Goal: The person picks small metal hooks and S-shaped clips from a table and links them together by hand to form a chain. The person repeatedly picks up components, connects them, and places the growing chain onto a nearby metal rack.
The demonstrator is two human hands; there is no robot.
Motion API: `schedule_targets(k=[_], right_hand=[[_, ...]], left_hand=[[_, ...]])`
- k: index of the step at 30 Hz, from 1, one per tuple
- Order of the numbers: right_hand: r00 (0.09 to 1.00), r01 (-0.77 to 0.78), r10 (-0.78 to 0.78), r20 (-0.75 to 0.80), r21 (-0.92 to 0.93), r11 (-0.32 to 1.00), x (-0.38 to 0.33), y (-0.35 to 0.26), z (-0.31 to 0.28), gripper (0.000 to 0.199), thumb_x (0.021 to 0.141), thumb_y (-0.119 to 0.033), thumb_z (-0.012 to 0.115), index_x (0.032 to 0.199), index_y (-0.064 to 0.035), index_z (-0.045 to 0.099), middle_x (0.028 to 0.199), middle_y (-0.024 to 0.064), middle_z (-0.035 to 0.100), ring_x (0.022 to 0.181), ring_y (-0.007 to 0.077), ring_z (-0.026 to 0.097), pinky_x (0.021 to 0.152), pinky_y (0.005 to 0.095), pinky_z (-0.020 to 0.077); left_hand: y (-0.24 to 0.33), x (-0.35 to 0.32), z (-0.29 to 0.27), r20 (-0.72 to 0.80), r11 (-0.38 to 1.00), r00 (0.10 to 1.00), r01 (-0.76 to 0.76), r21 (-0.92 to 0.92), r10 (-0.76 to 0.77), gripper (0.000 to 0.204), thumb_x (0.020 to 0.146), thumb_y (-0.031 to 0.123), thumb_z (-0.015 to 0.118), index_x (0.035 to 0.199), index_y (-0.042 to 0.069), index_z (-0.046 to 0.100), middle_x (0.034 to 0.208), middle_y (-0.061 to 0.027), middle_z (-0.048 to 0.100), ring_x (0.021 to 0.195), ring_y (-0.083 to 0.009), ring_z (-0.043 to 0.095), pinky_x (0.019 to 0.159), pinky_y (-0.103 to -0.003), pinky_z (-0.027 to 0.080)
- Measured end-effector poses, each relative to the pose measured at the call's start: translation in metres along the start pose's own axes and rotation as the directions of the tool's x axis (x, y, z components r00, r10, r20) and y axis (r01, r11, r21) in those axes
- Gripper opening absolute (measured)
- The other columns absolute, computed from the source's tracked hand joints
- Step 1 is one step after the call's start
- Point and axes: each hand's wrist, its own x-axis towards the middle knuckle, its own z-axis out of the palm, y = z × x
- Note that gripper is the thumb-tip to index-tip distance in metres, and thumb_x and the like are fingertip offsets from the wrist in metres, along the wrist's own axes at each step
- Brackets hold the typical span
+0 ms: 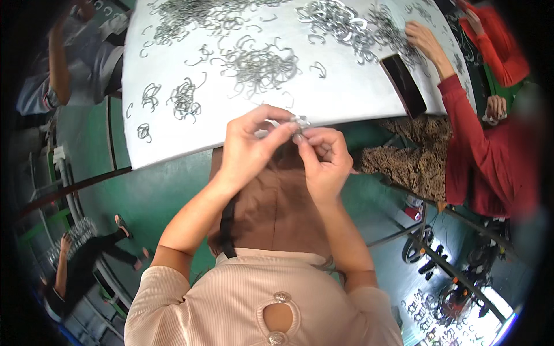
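Note:
Close to the table's near edge, my left hand (249,144) pinches a small curved metal piece (300,121) between thumb and fingertips. My right hand (324,161) meets it there, thumb and forefinger closed on the same piece. Fingertips hide much of the piece, so its full shape does not show. Beyond my hands lies a loose pile of thin C-shaped metal pieces (259,64) on the white tabletop (340,92). Smaller heaps (184,99) of similar curved pieces lie to the left.
A dark phone (403,85) lies at the table's right edge. Beside it, a person in a red sleeve (461,109) reaches into a heap of metal pieces (386,29). Another person (81,63) is at the left side. Larger piles (196,14) cover the far table.

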Motion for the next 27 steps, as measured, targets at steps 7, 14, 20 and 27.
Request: schedule_targets(k=[7,14,20,27], right_hand=[[0.993,0.108,-0.108,0.053,-0.006,0.994,0.007,0.003,0.002,0.025,0.082,0.008,0.066,0.101,-0.0009,0.053,0.102,0.0106,0.061,0.084,0.0128,0.062,0.068,0.0237,0.0546],[0.93,0.227,-0.082,0.357,-0.385,0.894,0.128,0.006,0.022,0.006,0.088,-0.004,0.061,0.092,-0.0006,0.061,0.09,0.0082,0.06,0.077,0.0167,0.061,0.062,0.027,0.0471],[0.746,0.487,-0.051,0.664,-0.492,0.722,0.218,0.049,0.134,0.012,0.082,-0.015,0.066,0.09,-0.0062,0.068,0.09,0.0097,0.064,0.08,0.0283,0.062,0.071,0.039,0.0484],[0.752,0.465,0.152,0.641,-0.68,0.566,0.248,0.062,0.217,0.022,0.081,-0.023,0.067,0.092,-0.0053,0.071,0.088,0.0116,0.069,0.088,0.0269,0.064,0.077,0.038,0.0492]], left_hand=[[-0.008,-0.002,-0.012,0.009,0.927,0.952,-0.301,0.223,0.307,0.011,0.081,0.003,0.071,0.091,0.001,0.068,0.086,-0.0073,0.067,0.074,-0.0123,0.062,0.066,-0.025,0.05],[-0.025,-0.001,-0.024,0.051,0.905,0.923,-0.385,0.179,0.383,0.014,0.076,0.002,0.073,0.089,0.003,0.068,0.085,-0.0073,0.067,0.078,-0.0225,0.062,0.069,-0.032,0.05],[-0.034,-0.001,-0.032,0.097,0.927,0.932,-0.358,0.112,0.348,0.016,0.076,0.0,0.071,0.091,0.003,0.067,0.087,-0.0086,0.066,0.08,-0.0242,0.062,0.072,-0.034,0.05],[-0.037,0.001,-0.041,0.091,0.925,0.928,-0.369,0.094,0.361,0.014,0.077,0.002,0.071,0.09,0.003,0.066,0.087,-0.0083,0.065,0.081,-0.0246,0.062,0.072,-0.034,0.05]])
